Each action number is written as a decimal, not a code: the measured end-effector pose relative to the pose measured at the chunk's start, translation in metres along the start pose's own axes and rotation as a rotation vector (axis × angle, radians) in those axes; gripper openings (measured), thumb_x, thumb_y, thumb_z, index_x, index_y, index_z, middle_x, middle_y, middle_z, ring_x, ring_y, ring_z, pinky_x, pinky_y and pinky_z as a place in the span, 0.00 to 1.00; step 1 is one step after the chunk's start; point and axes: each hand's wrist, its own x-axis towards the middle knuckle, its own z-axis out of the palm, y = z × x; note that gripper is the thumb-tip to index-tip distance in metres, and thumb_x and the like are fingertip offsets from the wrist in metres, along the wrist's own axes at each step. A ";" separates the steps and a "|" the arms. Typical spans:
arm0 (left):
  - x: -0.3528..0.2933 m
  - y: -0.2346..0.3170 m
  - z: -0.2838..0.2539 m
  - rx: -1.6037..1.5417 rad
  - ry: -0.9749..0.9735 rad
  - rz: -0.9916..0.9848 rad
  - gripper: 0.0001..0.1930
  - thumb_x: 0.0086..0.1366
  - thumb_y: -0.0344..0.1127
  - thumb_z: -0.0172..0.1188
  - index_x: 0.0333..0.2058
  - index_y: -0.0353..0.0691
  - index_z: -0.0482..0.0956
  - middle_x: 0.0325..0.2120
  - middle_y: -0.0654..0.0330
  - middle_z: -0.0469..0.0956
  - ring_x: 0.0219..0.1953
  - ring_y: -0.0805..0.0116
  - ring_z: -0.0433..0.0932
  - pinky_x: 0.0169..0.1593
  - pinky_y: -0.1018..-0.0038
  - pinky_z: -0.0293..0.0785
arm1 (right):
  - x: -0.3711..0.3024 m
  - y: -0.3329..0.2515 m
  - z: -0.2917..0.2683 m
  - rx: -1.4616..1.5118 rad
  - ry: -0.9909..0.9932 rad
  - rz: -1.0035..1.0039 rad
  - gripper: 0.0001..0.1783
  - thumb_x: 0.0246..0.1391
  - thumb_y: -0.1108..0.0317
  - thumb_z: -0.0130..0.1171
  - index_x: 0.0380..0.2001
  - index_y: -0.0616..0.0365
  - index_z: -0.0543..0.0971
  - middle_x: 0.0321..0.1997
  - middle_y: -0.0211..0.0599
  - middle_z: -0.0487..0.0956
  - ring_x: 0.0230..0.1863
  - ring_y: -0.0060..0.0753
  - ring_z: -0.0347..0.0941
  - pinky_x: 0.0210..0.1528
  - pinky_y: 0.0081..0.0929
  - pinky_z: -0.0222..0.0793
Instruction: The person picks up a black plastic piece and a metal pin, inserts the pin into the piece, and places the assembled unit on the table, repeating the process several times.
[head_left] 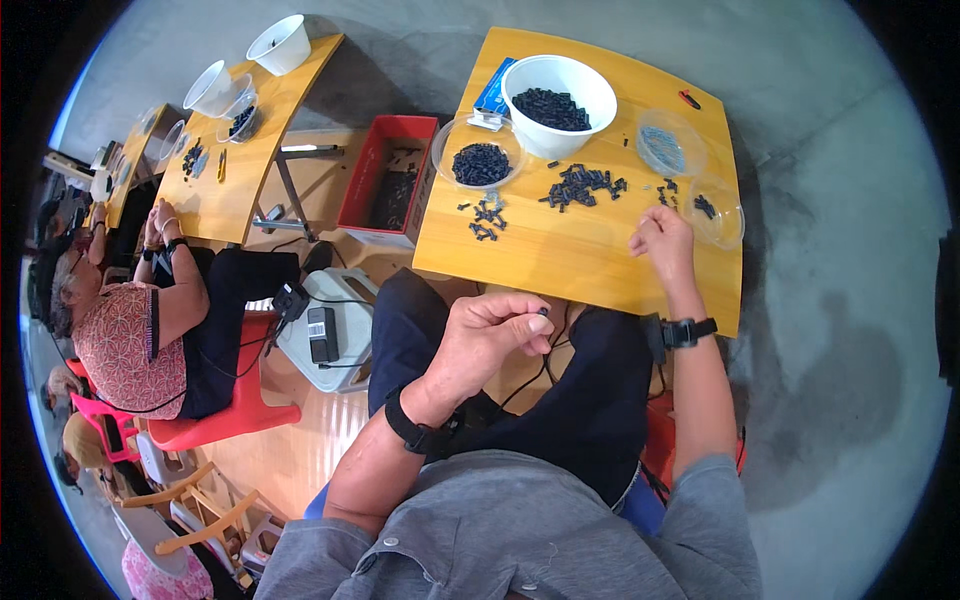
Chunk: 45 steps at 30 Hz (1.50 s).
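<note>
Over my lap, my left hand (490,342) pinches a small black plastic piece (543,311) between thumb and forefinger. My right hand (662,240) is above the right side of the wooden table (570,265), its fingers curled together; whatever they may hold is too small to make out. Just beyond it lie a few small dark parts (669,188). A clear bowl (735,222) with a few black pieces stands to its right. Farther back, another clear bowl (690,150) holds thin light-blue parts. A loose pile of black pieces (580,186) lies mid-table.
A white tub (598,103) and a clear bowl (453,165), both with black pieces, stand farther back beside a blue box (494,92). A red-handled tool (689,98) lies far right. Left of the table are a red bin (356,190), a stool (290,345) and a seated person (130,330).
</note>
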 end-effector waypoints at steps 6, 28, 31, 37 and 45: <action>-0.003 0.003 0.013 0.098 -0.028 0.104 0.07 0.61 0.26 0.58 0.38 0.33 0.78 0.30 0.58 0.80 0.30 0.73 0.79 0.36 0.78 0.77 | -0.079 -0.086 0.010 0.263 -0.380 -0.039 0.04 0.56 0.76 0.51 0.32 0.65 0.75 0.19 0.33 0.75 0.19 0.21 0.72 0.24 0.17 0.72; -0.029 0.014 0.024 0.306 -0.008 0.136 0.06 0.61 0.27 0.60 0.35 0.31 0.80 0.25 0.63 0.79 0.25 0.79 0.76 0.30 0.84 0.73 | -0.138 -0.159 0.009 -0.213 -0.770 -0.611 0.06 0.48 0.84 0.51 0.30 0.67 0.75 0.26 0.36 0.71 0.22 0.25 0.72 0.24 0.22 0.67; -0.032 0.014 0.026 0.343 -0.018 0.126 0.05 0.60 0.27 0.60 0.34 0.31 0.80 0.24 0.63 0.79 0.25 0.79 0.76 0.30 0.83 0.73 | -0.142 -0.173 0.009 -0.302 -0.768 -0.667 0.03 0.46 0.78 0.55 0.28 0.64 0.75 0.22 0.45 0.70 0.28 0.48 0.69 0.31 0.34 0.66; -0.037 0.016 0.025 0.245 -0.027 0.127 0.06 0.61 0.27 0.60 0.35 0.30 0.79 0.26 0.61 0.79 0.25 0.77 0.77 0.30 0.82 0.74 | -0.148 -0.183 0.013 -0.147 -0.778 -0.220 0.04 0.49 0.83 0.52 0.29 0.65 0.75 0.23 0.32 0.71 0.22 0.21 0.71 0.24 0.19 0.67; -0.042 0.020 0.026 0.153 -0.037 0.144 0.07 0.62 0.27 0.58 0.37 0.30 0.79 0.28 0.59 0.80 0.26 0.74 0.78 0.31 0.80 0.76 | -0.161 -0.162 0.017 -0.045 -0.618 -0.479 0.04 0.50 0.82 0.53 0.29 0.65 0.75 0.25 0.35 0.73 0.21 0.22 0.71 0.23 0.19 0.65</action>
